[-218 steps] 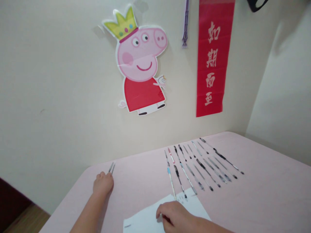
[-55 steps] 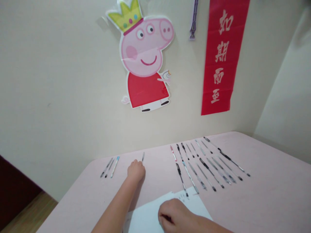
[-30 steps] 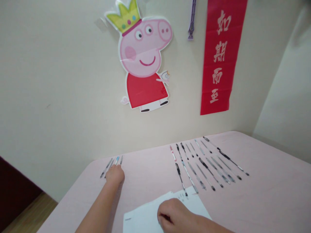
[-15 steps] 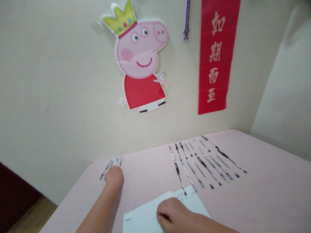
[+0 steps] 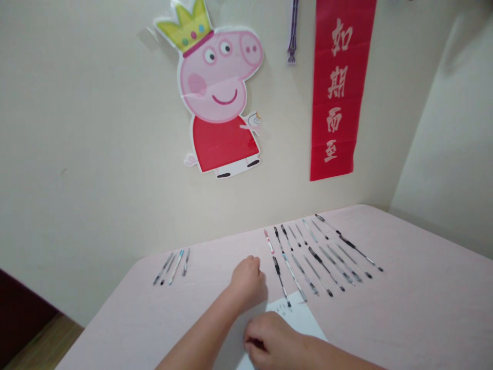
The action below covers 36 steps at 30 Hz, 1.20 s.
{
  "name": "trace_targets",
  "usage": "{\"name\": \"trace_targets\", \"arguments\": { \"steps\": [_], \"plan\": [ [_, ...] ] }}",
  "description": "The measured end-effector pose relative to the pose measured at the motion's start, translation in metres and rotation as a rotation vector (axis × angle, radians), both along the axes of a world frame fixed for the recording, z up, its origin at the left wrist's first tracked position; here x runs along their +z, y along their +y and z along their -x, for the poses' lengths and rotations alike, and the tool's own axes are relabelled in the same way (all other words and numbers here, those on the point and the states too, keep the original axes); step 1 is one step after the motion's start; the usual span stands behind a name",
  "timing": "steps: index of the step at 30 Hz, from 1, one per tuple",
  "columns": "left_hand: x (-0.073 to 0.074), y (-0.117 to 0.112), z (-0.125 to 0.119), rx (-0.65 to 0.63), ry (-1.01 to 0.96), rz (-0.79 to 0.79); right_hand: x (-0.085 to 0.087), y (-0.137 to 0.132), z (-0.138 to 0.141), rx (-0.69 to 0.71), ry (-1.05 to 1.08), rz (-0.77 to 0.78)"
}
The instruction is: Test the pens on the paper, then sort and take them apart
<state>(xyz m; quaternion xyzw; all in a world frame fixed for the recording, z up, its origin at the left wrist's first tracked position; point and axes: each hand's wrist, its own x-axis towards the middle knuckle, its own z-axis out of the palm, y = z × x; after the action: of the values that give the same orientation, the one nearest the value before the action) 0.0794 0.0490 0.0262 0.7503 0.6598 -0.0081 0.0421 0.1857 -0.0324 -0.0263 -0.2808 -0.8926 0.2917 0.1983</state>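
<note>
My left hand point(image 5: 248, 280) is over the pink-covered table, just left of the right-hand rows of pens. Its fingers are curled together and no pen sticks out of them. My right hand point(image 5: 271, 336) rests as a loose fist on the white paper point(image 5: 300, 316), with a dark gap between thumb and fingers and nothing visible in it. Closest to the left hand lie a black-gripped pen point(image 5: 281, 280) and a red-and-white pen point(image 5: 268, 241). At the left is a small group with a white-and-blue pen point(image 5: 176, 267) and a grey pen point(image 5: 186, 262).
Two slanting rows of pens and refills, including a black-gripped pen point(image 5: 325, 268), lie on the right of the pink tablecloth point(image 5: 416, 277). The table's far edge meets a wall bearing a pig cutout point(image 5: 225, 139) and a red banner point(image 5: 337, 103).
My left hand has left the pens at the left, where the white-and-blue pen now shows in full, and moved right. My right hand stays on the paper. The view has shifted slightly.
</note>
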Motion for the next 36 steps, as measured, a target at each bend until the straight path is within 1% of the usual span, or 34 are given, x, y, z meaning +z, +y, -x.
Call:
{"name": "trace_targets", "arguments": {
  "steps": [3, 6, 9, 13, 16, 18, 21, 24, 27, 29, 32, 36],
  "plan": [
    [-0.006, -0.004, -0.035, -0.065, -0.045, 0.03, -0.001, 0.001, 0.0, 0.054, 0.046, -0.009],
    [-0.01, -0.004, -0.053, -0.057, -0.047, 0.067, 0.001, 0.002, 0.0, 0.073, 0.075, -0.021],
    [-0.012, -0.002, -0.057, -0.038, -0.031, 0.111, 0.004, 0.001, -0.001, 0.085, 0.091, -0.038],
    [-0.014, -0.005, -0.049, -0.003, -0.013, 0.118, 0.001, 0.002, -0.001, 0.08, 0.065, -0.047],
    [-0.016, -0.008, -0.031, 0.045, 0.006, 0.087, -0.003, 0.002, 0.0, 0.038, 0.008, -0.059],
    [-0.016, -0.008, -0.011, 0.084, 0.026, 0.055, -0.003, 0.002, 0.001, 0.015, -0.028, -0.063],
    [-0.013, -0.002, 0.028, 0.179, 0.068, 0.003, -0.004, 0.001, 0.0, 0.007, -0.059, -0.057],
    [-0.008, 0.011, 0.074, 0.31, 0.124, -0.037, -0.004, 0.0, 0.0, -0.002, -0.063, -0.058],
    [-0.005, 0.024, 0.118, 0.445, 0.173, -0.028, -0.004, 0.001, 0.001, -0.012, -0.051, -0.061],
    [-0.005, 0.03, 0.139, 0.513, 0.19, -0.009, -0.004, 0.002, 0.002, -0.008, -0.045, -0.062],
    [-0.01, 0.034, 0.157, 0.564, 0.193, 0.015, -0.003, 0.004, 0.003, 0.004, -0.054, -0.058],
    [-0.016, 0.041, 0.166, 0.57, 0.192, -0.007, -0.003, 0.004, 0.002, -0.003, -0.046, -0.042]
  ]
}}
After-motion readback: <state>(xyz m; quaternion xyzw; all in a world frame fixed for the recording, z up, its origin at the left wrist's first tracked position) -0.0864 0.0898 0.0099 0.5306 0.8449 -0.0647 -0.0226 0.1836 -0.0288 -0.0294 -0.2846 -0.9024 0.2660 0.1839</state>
